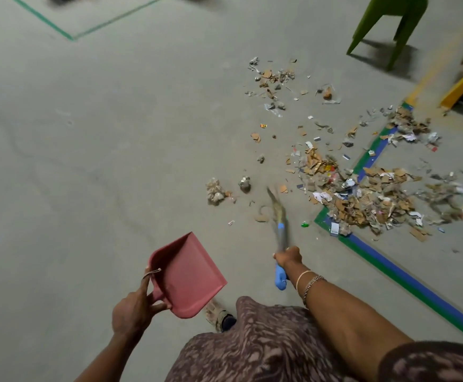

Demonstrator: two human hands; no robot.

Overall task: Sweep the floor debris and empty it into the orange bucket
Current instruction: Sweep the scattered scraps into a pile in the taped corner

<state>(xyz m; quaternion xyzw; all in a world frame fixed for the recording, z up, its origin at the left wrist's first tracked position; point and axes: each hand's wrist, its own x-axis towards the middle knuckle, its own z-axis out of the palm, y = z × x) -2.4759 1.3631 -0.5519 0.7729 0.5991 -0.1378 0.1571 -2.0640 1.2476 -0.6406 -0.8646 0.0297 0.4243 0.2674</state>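
**A:** How far along is the sweeping?

**B:** Barely begun, I'd say. The debris [362,199] lies spread over the floor [87,133]. The thickest heap sits on the corner of the blue and green tape [390,268], thinner patches trail up toward the green stool [390,23], and a few stray lumps lie out to the left

**A:** Anything in the dustpan?

**B:** Nothing that I can see. The left hand [135,307] has its fingers curled round the handle of the red dustpan [189,274] and holds it tilted, off the floor and well apart from the heap

**A:** And the broom?

**B:** The right hand [288,256] is wrapped tight round the blue handle of the broom [278,216]. The bristles are blurred, low over the floor just left of the heap, near a scrap or two of cardboard

**A:** Where is the orange bucket?

**B:** Not in view, so I cannot tell where it stands

**A:** So what is left?

**B:** Nearly all of it, by my reckoning. The scattered bits need gathering into one heap, the heap has to be pushed onto the pan, and the pan tipped into the bucket. With that much litter, it will likely take more than one load
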